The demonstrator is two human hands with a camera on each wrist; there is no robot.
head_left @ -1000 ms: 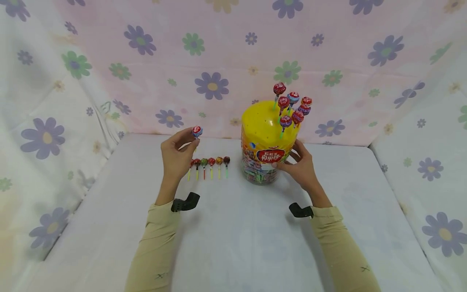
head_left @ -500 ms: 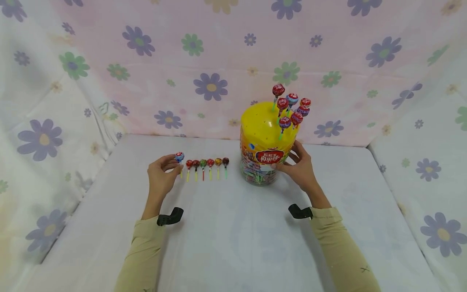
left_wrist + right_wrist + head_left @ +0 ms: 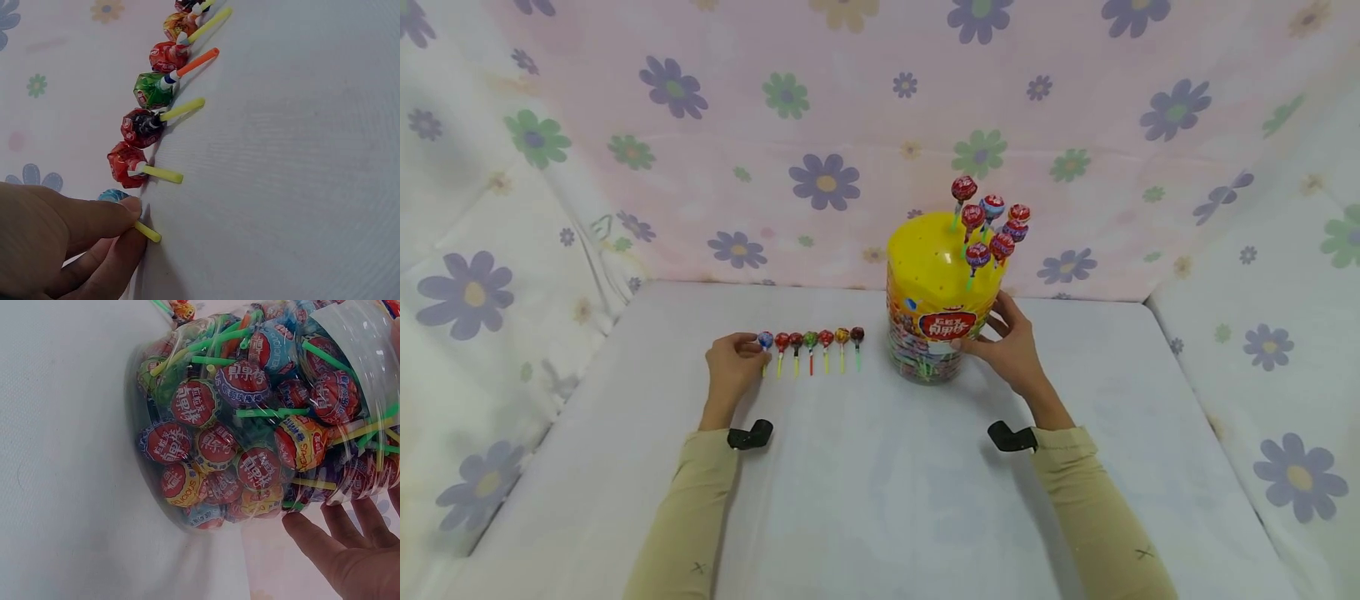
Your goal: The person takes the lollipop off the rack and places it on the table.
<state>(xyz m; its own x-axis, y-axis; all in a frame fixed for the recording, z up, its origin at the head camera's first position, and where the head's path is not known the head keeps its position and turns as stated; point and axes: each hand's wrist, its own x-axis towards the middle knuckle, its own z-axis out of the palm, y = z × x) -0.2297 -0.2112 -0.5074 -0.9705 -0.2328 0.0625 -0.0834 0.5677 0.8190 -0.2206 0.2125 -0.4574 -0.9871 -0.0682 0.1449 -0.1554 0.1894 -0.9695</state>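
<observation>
At the left end of a row of lollipops, my left hand (image 3: pixel 730 371) pinches a blue-wrapped lollipop (image 3: pixel 765 339) by its yellow stick. In the left wrist view the thumb and fingers partly hide its blue head (image 3: pixel 112 195). The row beside it, with a green-wrapped lollipop (image 3: pixel 153 90) near its middle, lies with heads toward the back wall. My right hand (image 3: pixel 1018 354) holds the right side of a big clear candy jar (image 3: pixel 917 354), thumb in front and fingers behind. Wrapped lollipops (image 3: pixel 194 403) fill the jar.
The jar has a yellow lid (image 3: pixel 925 258) with small holes. Several lollipops (image 3: pixel 964 188) stand upright in its right part. A white cloth covers the table (image 3: pixel 880 483); flowered curtains (image 3: pixel 700 183) hang behind and at both sides.
My left hand has moved left and down with the blue lollipop, from above the row to its left end, where the lollipop now lines up with the others. The right hand stays on the jar.
</observation>
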